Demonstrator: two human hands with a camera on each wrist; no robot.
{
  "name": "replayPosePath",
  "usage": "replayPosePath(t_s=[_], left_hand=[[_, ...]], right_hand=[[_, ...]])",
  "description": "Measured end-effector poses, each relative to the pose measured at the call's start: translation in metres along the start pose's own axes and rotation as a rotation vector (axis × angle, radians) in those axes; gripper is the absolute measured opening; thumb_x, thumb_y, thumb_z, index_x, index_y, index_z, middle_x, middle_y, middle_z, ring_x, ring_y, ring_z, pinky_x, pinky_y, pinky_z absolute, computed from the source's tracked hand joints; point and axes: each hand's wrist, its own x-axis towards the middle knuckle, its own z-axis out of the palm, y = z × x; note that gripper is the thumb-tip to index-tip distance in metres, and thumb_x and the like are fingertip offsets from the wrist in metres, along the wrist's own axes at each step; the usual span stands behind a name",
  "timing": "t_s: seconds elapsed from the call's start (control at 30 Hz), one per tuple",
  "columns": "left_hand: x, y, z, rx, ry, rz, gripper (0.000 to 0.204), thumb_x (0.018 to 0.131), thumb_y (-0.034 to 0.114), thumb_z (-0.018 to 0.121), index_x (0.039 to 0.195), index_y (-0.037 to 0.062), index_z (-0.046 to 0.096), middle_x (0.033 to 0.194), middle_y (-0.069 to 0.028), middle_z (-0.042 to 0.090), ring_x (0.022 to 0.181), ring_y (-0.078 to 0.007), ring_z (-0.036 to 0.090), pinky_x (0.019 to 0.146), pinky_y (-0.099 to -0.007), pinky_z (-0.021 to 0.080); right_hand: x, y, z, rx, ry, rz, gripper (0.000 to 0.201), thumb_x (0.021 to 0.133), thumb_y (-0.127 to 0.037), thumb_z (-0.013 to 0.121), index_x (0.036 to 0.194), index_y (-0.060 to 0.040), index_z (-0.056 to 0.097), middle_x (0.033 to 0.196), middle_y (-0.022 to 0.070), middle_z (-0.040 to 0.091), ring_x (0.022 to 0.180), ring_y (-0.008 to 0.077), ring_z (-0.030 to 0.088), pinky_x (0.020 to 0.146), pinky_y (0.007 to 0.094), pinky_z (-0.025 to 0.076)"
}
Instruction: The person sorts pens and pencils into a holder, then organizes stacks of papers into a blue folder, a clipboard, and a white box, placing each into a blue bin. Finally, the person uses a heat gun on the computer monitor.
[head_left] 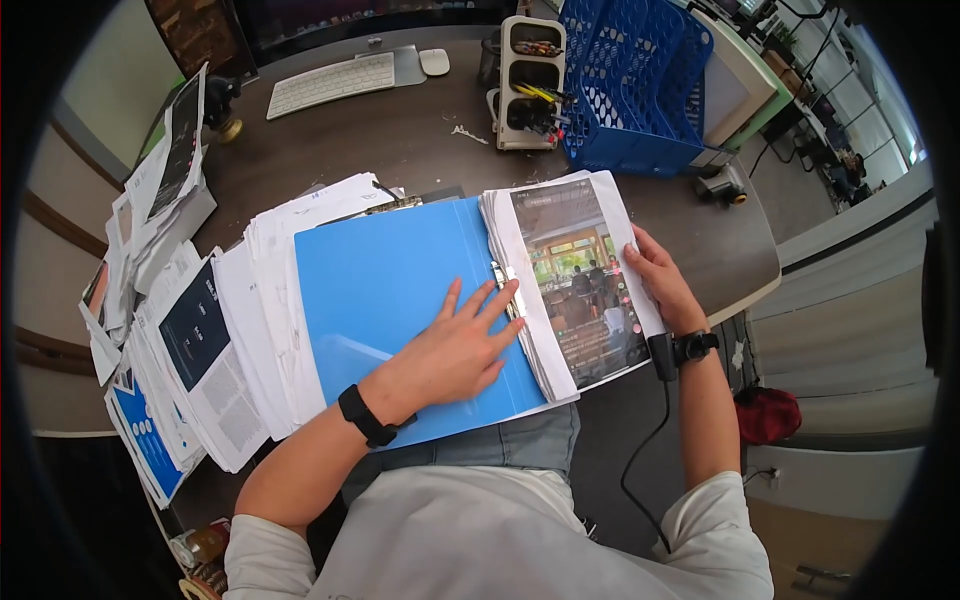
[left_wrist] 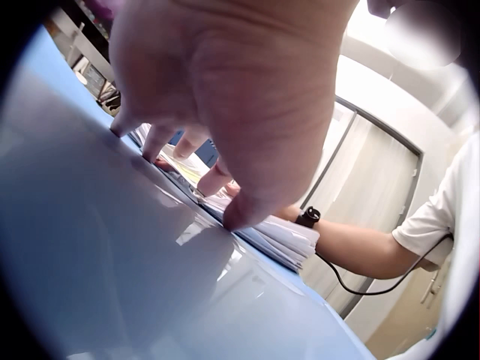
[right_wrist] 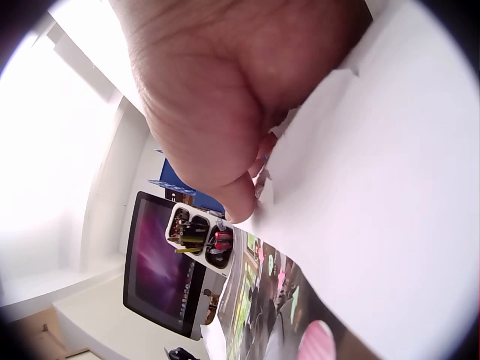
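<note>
A blue folder (head_left: 385, 290) lies spread out near the person's lap, with a stack of papers (head_left: 535, 290) on its right part. The top sheet bears a printed photo of a room. The left hand (head_left: 450, 350) rests on the folder with its fingers spread, fingertips at the metal clip (head_left: 504, 285) beside the stack. In the left wrist view, fingertips of the left hand (left_wrist: 225, 112) touch the folder's glossy surface (left_wrist: 112, 225). The right hand (head_left: 665, 280) pinches the stack's right edge, thumb on top; its other fingers are mostly hidden. White paper (right_wrist: 390, 172) fills much of the right wrist view beside the right hand (right_wrist: 217, 97).
Loose paper piles (head_left: 210, 370) cover the desk's left side. Behind are a keyboard (head_left: 330, 84), a mouse (head_left: 434, 62), a pen organizer (head_left: 530, 85) and a blue file rack (head_left: 635, 90). A black cable (head_left: 640, 460) hangs from the right wrist.
</note>
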Motion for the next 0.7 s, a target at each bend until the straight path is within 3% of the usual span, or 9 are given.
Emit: replayPosePath(t_s=[0.1, 0.17, 0.27, 0.4, 0.47, 0.5, 0.57, 0.63, 0.7], left_hand=[[-0.009, -0.007, -0.010, -0.067, 0.036, 0.024, 0.058, 0.092, 0.024, 0.066, 0.145, 0.0079, 0.051, 0.161, -0.0234, 0.027, 0.150, -0.0408, 0.027, 0.121, -0.0589, 0.023], [-0.021, -0.016, -0.025, -0.687, 0.179, -0.154, 0.059, 0.090, 0.022, 0.070, 0.145, 0.0101, 0.051, 0.163, -0.0215, 0.026, 0.151, -0.0401, 0.025, 0.121, -0.0517, 0.025], [-0.060, -0.036, -0.043, -0.406, 0.453, -0.400, 0.061, 0.090, 0.020, 0.071, 0.146, 0.0117, 0.048, 0.163, -0.0197, 0.028, 0.150, -0.0390, 0.028, 0.120, -0.0458, 0.027], [-0.126, -0.063, -0.039, -0.197, 0.605, -0.651, 0.062, 0.095, 0.026, 0.066, 0.149, 0.0073, 0.042, 0.161, -0.0225, 0.030, 0.143, -0.0367, 0.039, 0.117, -0.0435, 0.034], [-0.143, -0.059, -0.047, -0.902, 0.613, -0.813, 0.061, 0.103, 0.032, 0.055, 0.154, 0.0079, 0.034, 0.152, -0.0257, 0.044, 0.137, -0.0319, 0.048, 0.113, -0.0411, 0.039], [-0.146, -0.057, -0.049, -0.897, 0.618, -0.814, 0.061, 0.103, 0.032, 0.055, 0.154, 0.0079, 0.034, 0.152, -0.0257, 0.044, 0.137, -0.0319, 0.048, 0.113, -0.0411, 0.039], [-0.146, -0.052, -0.054, -1.488, 0.813, -0.531, 0.062, 0.108, 0.038, 0.042, 0.159, 0.0084, 0.024, 0.139, -0.0263, 0.057, 0.131, -0.0297, 0.054, 0.108, -0.0425, 0.042], [-0.140, -0.045, -0.063, -1.412, 0.770, -0.423, 0.066, 0.109, 0.044, 0.035, 0.161, 0.0068, 0.017, 0.134, -0.0246, 0.062, 0.125, -0.0292, 0.059, 0.110, -0.0454, 0.039], [-0.121, -0.037, -0.071, -1.693, 0.523, 0.045, 0.070, 0.108, 0.049, 0.033, 0.161, 0.0070, 0.015, 0.137, -0.0242, 0.060, 0.131, -0.0296, 0.056, 0.117, -0.0474, 0.030]], right_hand=[[-0.013, -0.010, 0.005, -0.129, 0.012, -0.039, 0.057, 0.102, -0.017, 0.061, 0.153, -0.0043, 0.040, 0.132, 0.0100, 0.061, 0.116, 0.0154, 0.058, 0.100, 0.0309, 0.048], [-0.020, -0.009, 0.005, -0.260, 0.038, -0.073, 0.058, 0.101, -0.018, 0.063, 0.153, -0.0039, 0.040, 0.136, 0.0116, 0.058, 0.124, 0.0189, 0.056, 0.107, 0.0336, 0.045], [-0.036, 0.001, -0.007, -0.457, 0.133, -0.150, 0.059, 0.100, -0.016, 0.064, 0.152, -0.0032, 0.039, 0.142, 0.0164, 0.055, 0.139, 0.0298, 0.046, 0.116, 0.0384, 0.037], [-0.052, -0.001, -0.019, -0.341, 0.154, -0.111, 0.059, 0.101, -0.021, 0.064, 0.152, -0.0044, 0.040, 0.142, 0.0146, 0.056, 0.134, 0.0263, 0.050, 0.110, 0.0380, 0.041], [-0.058, -0.013, -0.017, -0.202, 0.221, 0.075, 0.058, 0.102, -0.028, 0.063, 0.151, -0.0056, 0.042, 0.138, 0.0114, 0.059, 0.118, 0.0190, 0.056, 0.099, 0.0342, 0.046], [-0.056, -0.014, -0.016, -0.200, 0.216, 0.071, 0.058, 0.102, -0.028, 0.063, 0.151, -0.0056, 0.042, 0.138, 0.0114, 0.059, 0.118, 0.0190, 0.056, 0.099, 0.0342, 0.046], [-0.049, -0.018, -0.015, -0.248, 0.203, 0.105, 0.056, 0.102, -0.036, 0.060, 0.148, -0.0076, 0.047, 0.128, 0.0065, 0.063, 0.102, 0.0124, 0.054, 0.088, 0.0301, 0.044], [-0.044, -0.022, -0.012, -0.239, 0.166, 0.151, 0.052, 0.103, -0.040, 0.058, 0.144, -0.0078, 0.051, 0.122, 0.0044, 0.064, 0.099, 0.0117, 0.053, 0.086, 0.0294, 0.043], [-0.038, -0.025, -0.012, -0.243, 0.119, 0.199, 0.051, 0.104, -0.043, 0.056, 0.140, -0.0080, 0.056, 0.116, 0.0024, 0.065, 0.096, 0.0110, 0.053, 0.084, 0.0287, 0.043]])
